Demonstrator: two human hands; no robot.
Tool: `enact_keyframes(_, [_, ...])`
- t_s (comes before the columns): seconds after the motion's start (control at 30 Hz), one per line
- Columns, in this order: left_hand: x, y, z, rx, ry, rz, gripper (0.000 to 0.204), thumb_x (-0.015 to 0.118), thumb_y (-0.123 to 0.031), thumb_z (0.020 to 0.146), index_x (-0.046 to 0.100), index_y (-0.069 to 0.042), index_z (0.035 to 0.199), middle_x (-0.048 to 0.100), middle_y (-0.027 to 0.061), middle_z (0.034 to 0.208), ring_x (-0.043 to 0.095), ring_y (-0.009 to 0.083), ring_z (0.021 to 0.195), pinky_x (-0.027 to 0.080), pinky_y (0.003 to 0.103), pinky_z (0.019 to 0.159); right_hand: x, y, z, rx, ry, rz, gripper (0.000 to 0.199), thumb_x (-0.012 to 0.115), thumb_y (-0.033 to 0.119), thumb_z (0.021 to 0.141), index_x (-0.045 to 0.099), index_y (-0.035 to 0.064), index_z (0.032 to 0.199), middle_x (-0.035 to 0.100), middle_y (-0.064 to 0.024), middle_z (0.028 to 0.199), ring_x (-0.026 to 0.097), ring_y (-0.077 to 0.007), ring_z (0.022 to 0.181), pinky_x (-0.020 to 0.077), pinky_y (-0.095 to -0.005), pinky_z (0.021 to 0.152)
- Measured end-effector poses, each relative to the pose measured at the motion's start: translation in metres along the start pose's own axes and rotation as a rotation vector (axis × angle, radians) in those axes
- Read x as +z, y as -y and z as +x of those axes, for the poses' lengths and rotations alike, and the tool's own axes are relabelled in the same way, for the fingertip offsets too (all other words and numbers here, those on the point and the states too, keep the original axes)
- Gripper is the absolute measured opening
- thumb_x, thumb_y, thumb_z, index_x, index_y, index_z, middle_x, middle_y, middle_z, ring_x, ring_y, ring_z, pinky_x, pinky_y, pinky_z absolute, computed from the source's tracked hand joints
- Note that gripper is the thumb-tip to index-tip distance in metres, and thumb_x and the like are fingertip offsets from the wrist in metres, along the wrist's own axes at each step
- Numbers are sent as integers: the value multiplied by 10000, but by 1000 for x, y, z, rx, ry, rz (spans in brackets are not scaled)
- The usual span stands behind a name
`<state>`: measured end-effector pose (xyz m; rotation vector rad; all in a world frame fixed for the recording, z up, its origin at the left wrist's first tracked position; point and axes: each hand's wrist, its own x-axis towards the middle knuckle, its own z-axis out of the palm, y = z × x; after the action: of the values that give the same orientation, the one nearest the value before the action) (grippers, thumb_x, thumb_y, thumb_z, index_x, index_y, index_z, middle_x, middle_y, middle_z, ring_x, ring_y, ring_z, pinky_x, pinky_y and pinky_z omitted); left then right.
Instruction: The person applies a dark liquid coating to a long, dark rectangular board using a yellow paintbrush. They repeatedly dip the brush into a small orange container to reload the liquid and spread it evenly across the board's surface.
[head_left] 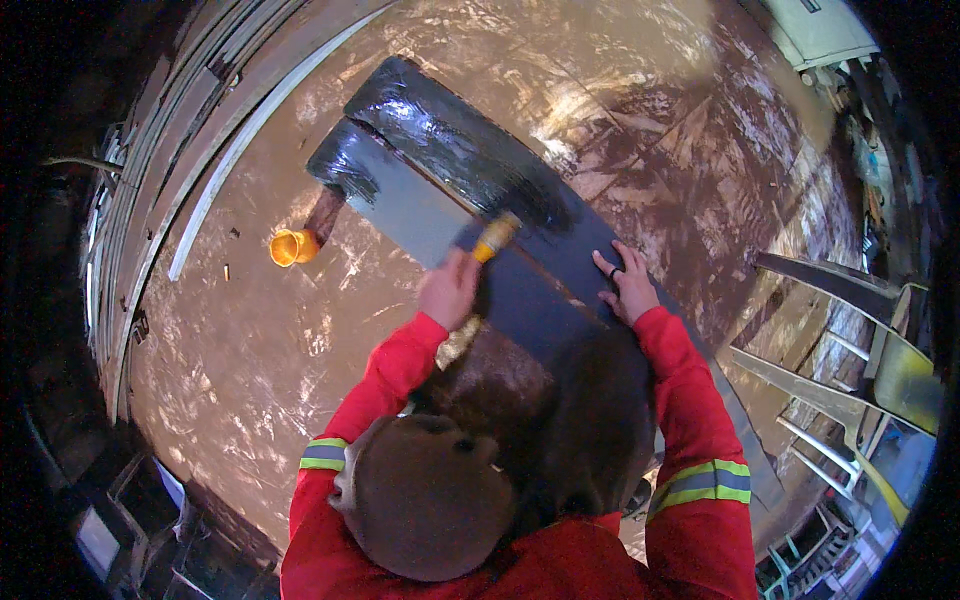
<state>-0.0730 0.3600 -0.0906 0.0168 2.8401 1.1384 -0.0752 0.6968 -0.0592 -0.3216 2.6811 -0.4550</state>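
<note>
A paintbrush [496,236] with a yellow handle is gripped in my left hand [450,288], its head over the dark grey sheets. There are two of these flat sheets: a wider right sheet [562,262] and a narrower left sheet [404,210], with a thin gap between them. Glossy, wet-looking black streaks cover their far ends, while the nearer surfaces look matte. My right hand [630,286] rests on the right sheet near its right edge, fingers spread, a dark ring on one finger. On the ground to the left stands an orange-yellow cup [292,248]; its contents are hard to make out.
Long metal strips [240,140] lie along the left side of the brown dirt floor [240,370]. At the right are metal pieces [835,285] and a yellowish curved panel [905,385]. A pale box-like object [825,35] stands at the far right.
</note>
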Motion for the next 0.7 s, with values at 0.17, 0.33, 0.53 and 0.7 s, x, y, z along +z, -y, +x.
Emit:
enact_keyframes(0.17, [8, -16, 23, 22, -19, 33, 191, 527, -309, 943, 529, -119, 931, 613, 182, 637, 592, 425, 565, 467, 520, 490, 0, -1, 2, -7, -22, 4, 771, 786, 84, 686, 496, 267, 1377, 313, -136, 1476, 335, -386, 1319, 347, -451, 1091])
enact_keyframes(0.33, [-49, 5, -8, 56, -2, -13, 203, 586, -307, 909, 591, -105, 929, 625, 166, 654, 623, 376, 591, 494, 469, 526, 7, 7, 8, -26, -2, -43, 814, 794, 73, 653, 490, 282, 1379, 328, -134, 1467, 307, -393, 1351, 342, -461, 1096])
enact_keyframes(0.53, [-309, 20, -42, -123, -225, 167, 168, 678, -200, 848, 673, -54, 933, 656, 150, 689, 666, 290, 618, 511, 351, 561, 7, 27, 1, -116, -171, -183, 646, 734, 38, 700, 555, 143, 1312, 457, -196, 1353, 426, -383, 1257, 371, -427, 1060])
enact_keyframes(0.7, [-372, 56, -16, -176, 17, 649, 174, 626, -273, 852, 674, -111, 895, 664, 134, 720, 662, 337, 688, 525, 428, 600, 34, 138, 18, -330, -169, 8, 580, 659, 45, 734, 546, 108, 1299, 492, -212, 1334, 474, -406, 1222, 393, -463, 1034])
